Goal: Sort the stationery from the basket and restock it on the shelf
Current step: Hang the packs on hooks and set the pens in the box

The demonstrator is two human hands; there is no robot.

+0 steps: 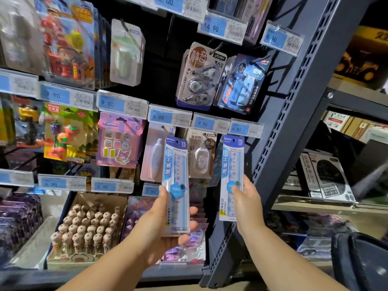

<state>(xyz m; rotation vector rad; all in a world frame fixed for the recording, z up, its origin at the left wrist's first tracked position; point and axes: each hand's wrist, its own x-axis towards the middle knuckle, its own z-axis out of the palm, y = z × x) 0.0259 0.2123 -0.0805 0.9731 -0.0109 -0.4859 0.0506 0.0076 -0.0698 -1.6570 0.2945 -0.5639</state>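
Lower centre of the frame, my left hand (159,221) has its fingers curled round one ruler pack (176,164), held upright. Right of it, my right hand (247,198) pinches a second ruler pack (232,164) near its lower end, with the top just under the 4.90 price tag (245,128). I'd square the punched hole to the hook, which I can't see, then slide it on gently.
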